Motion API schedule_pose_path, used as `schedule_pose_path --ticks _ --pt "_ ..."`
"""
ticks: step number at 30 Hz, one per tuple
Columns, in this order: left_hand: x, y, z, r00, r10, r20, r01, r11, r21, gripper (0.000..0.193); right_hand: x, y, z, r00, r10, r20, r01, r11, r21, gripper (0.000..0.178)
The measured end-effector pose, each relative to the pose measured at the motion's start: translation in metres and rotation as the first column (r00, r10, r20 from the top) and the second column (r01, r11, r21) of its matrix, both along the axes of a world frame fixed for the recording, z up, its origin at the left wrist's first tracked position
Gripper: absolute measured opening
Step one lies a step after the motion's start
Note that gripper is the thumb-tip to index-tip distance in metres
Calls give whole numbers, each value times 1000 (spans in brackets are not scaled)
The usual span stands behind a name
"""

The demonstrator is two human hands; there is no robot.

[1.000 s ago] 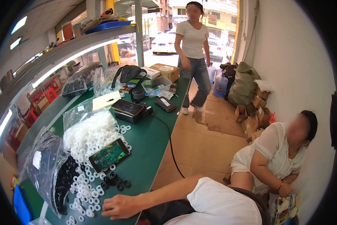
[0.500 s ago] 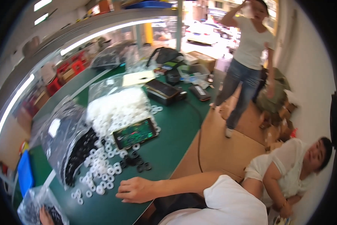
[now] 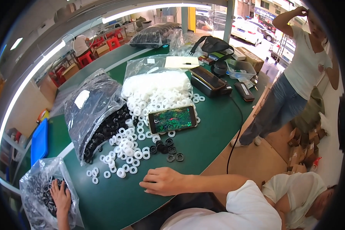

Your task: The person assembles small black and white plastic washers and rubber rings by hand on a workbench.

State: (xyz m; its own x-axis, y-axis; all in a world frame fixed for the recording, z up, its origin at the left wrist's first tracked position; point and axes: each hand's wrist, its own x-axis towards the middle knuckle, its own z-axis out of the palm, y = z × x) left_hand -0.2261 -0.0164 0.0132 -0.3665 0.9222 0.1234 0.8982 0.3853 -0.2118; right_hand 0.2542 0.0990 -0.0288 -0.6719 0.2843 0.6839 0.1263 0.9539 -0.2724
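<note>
Loosely, left hand (image 3: 61, 196) spreads fingers over rings (image 3: 41, 190), bag (image 3: 73, 209) gaping seemingly for access, toward tabletop's (image 3: 103, 203) left edge; right hand (image 3: 164, 181), relaxed, empty, rests by near edge.

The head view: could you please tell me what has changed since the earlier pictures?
The view has swung left. The left hand, unseen at first, is now on black rings in a clear bag. The standing person has come closer and raised one arm. The right hand stays on the green table, the phone beside white rings.
</note>
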Motion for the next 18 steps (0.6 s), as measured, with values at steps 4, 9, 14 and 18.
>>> schedule_pose_path --ticks 4,9,14,18 --pt "-21 -3 -13 990 -106 -93 113 991 69 41 -1 0 -1 1000 9 7 -9 1000 -11 27" --pt "-18 -1 -9 992 -117 -49 119 992 44 42 1 0 0 1000 4 19 -3 1000 -21 26" --pt "-18 0 0 994 -108 -15 109 994 31 42 3 2 1 1000 6 11 -6 1000 -20 26" --pt "-36 -4 -2 994 -93 -56 94 995 25 43 2 2 -1 1000 16 11 -16 1000 -19 27"
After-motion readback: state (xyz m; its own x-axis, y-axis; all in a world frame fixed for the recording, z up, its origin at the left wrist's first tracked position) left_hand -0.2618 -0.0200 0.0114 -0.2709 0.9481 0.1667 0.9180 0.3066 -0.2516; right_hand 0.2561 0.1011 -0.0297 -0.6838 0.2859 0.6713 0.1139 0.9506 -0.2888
